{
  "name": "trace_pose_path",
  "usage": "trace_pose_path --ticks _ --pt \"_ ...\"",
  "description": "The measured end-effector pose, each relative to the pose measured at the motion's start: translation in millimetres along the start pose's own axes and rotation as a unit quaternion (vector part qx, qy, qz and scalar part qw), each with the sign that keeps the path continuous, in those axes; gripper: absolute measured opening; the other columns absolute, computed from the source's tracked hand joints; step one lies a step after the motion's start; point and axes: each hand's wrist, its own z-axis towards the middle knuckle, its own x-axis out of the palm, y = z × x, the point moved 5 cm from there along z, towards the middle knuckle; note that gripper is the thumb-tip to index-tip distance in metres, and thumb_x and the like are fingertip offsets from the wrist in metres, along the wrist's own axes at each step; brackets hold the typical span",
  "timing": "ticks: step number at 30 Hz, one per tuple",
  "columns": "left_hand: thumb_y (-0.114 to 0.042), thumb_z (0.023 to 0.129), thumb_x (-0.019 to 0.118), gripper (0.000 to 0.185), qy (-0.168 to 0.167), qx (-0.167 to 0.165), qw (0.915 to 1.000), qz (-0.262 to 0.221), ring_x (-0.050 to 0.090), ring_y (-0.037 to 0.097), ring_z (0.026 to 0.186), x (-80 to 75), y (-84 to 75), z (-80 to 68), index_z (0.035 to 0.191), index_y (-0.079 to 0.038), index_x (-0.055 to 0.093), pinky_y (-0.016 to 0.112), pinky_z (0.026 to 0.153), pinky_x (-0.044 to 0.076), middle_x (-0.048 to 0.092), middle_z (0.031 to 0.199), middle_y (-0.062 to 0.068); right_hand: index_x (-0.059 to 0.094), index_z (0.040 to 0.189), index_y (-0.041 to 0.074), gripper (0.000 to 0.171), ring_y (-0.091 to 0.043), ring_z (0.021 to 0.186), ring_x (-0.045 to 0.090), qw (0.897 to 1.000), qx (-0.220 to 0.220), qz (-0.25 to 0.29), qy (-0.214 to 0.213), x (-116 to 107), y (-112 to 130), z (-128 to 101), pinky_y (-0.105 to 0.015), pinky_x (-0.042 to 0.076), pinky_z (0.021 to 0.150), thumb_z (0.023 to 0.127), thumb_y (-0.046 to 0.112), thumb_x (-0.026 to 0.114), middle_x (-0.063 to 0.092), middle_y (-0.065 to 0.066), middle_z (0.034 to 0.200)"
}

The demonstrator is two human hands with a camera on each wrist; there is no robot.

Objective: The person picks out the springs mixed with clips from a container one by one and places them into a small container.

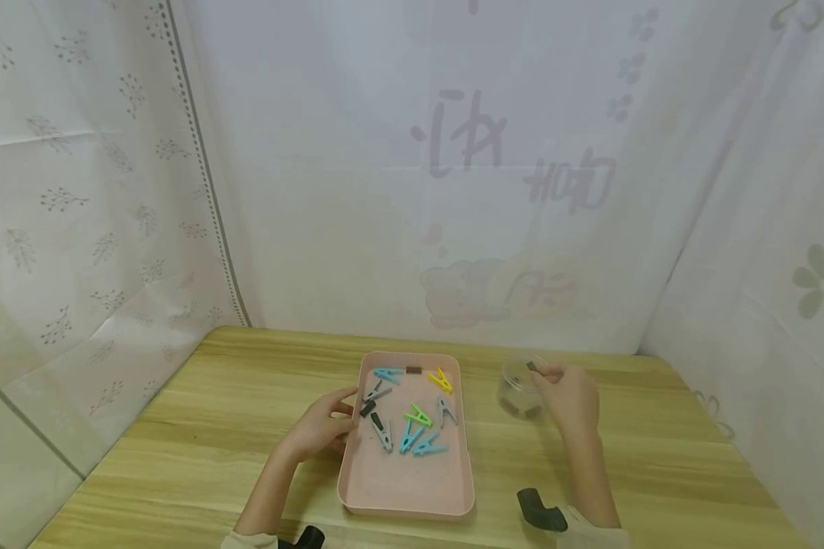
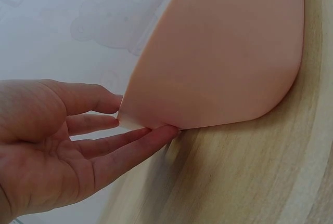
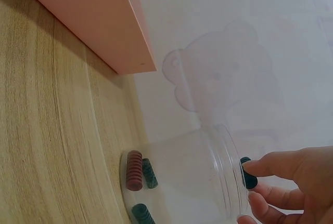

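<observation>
Head view: a pink tray (image 1: 407, 488) sits on a wooden surface (image 1: 199, 427), holding scattered clothespins: teal (image 1: 387, 374), yellow (image 1: 441, 380), green (image 1: 418, 416), grey (image 1: 384, 433) and others. The left hand (image 1: 321, 427) rests with relaxed, straight fingers against the tray's left wall, grasping nothing. Just right of the tray stands a clear plastic jar (image 1: 518, 393). The right hand (image 1: 571, 395) pinches a small dark clip (image 1: 532, 367) at the jar's rim. In the right wrist view, the jar (image 3: 192, 182) contains a red clip (image 3: 135, 170) and two dark green ones (image 3: 150, 173) at its bottom.
</observation>
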Motion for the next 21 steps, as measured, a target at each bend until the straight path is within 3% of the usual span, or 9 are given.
trace_pose_path --ticks 14,21 --pt "0.001 0.100 0.060 0.064 0.001 -0.001 1.0000 -0.002 0.072 0.035 0.100 -0.4 1.0 0.4 0.157 0.015 0.033 0.048 0.075 0.066 0.054 0.133 0.041 0.075 0.114 -0.008 0.034 -0.048 0.101 0.070 1.000 0.012 -0.006 -0.005 -3.9 -3.3 0.5 -0.036 0.055 0.065 0.100 0.022 0.069 0.073 -0.032 0.116" --pt "0.002 0.100 0.061 0.064 -0.005 -0.005 1.0000 0.005 0.072 0.036 0.100 -0.5 0.6 0.3 0.157 0.014 0.034 0.047 0.075 0.066 0.055 0.132 0.040 0.074 0.115 -0.010 0.035 -0.052 0.108 0.068 1.000 0.016 -0.008 0.000 -3.1 -5.2 -0.3 -0.052 0.059 0.078 0.100 0.021 0.067 0.070 -0.033 0.122"
